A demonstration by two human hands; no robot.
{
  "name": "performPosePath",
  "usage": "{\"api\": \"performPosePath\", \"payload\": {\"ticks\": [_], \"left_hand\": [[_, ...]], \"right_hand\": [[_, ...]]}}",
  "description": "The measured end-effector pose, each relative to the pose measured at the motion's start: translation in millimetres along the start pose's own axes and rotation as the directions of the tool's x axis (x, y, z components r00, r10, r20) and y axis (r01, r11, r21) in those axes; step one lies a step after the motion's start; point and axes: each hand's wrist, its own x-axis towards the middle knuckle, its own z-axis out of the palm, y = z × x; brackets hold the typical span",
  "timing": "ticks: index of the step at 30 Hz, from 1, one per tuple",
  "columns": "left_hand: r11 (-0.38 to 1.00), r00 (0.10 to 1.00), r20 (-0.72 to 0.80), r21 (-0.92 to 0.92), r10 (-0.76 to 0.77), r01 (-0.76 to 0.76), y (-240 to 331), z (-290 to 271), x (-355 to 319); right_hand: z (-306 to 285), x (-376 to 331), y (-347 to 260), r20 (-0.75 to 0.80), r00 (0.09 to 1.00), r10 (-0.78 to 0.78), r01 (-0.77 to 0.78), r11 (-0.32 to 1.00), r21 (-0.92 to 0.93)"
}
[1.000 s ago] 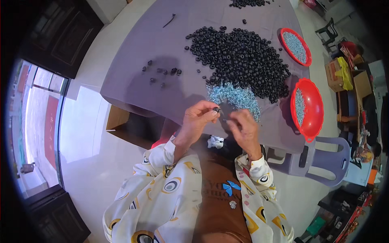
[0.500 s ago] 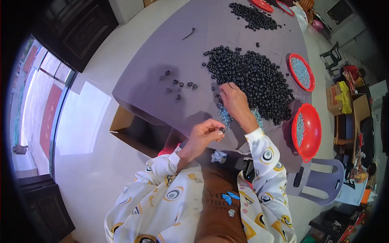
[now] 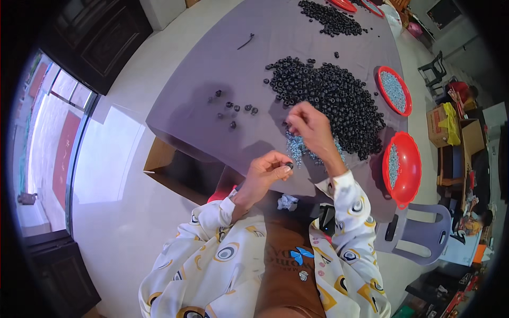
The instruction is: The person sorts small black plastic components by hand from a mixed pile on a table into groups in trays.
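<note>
Black pile: the big black pile (image 3: 331,90) of round beads is spreading over the grey tablecloth (image 3: 185,69);
Left hand: the left hand (image 3: 266,170) is pinching one dark bead (image 3: 289,165) between thumb and index finger, on the person's side of the big black pile and apart from it;
Right hand: the right hand (image 3: 310,124) is curling its fingers narrowly over the pile's near left edge; whether it is holding or touching anything, I cannot tell;
Blue beads: the pale blue beads (image 3: 294,150) are lying just beside the pile's near edge, partly hidden by the right arm;
Loose beads: several loose black beads (image 3: 233,124) are lying left of the pile;
Red dishes: a red plate (image 3: 405,113) and a red bowl (image 3: 410,169) are holding small pale beads right of the pile, the bowl sitting nearer the person;
Far side: a smaller black pile (image 3: 331,19) is lying beyond the big one.
</note>
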Motion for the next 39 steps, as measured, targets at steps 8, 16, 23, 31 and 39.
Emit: {"api": "performPosePath", "payload": {"ticks": [8, 16, 23, 31, 39], "left_hand": [[1.000, 0.999, 0.028, 0.021, -0.016, 0.015, -6, 27, 10], [0.990, 0.996, 0.089, 0.141, -0.020, 0.007, -11, 57, 14], [0.985, 0.993, 0.116, 0.169, -0.036, 0.016, -15, 61, 14], [0.978, 0.992, 0.122, 0.207, -0.041, 0.015, -16, 63, 15], [0.977, 0.994, 0.106, 0.211, -0.022, -0.001, -20, 56, 14]], "right_hand": [[-30, -103, 4, -0.148, 0.985, 0.085, 0.003, 0.859, 0.512], [-33, -141, 16, -0.251, 0.966, 0.070, 0.084, 0.828, 0.555], [-31, -148, 8, -0.302, 0.953, -0.004, 0.139, 0.894, 0.427], [-38, -146, 8, -0.315, 0.937, -0.153, 0.216, 0.960, 0.176], [-35, -143, -10, -0.287, 0.924, -0.252, 0.209, 0.963, -0.170]]}}
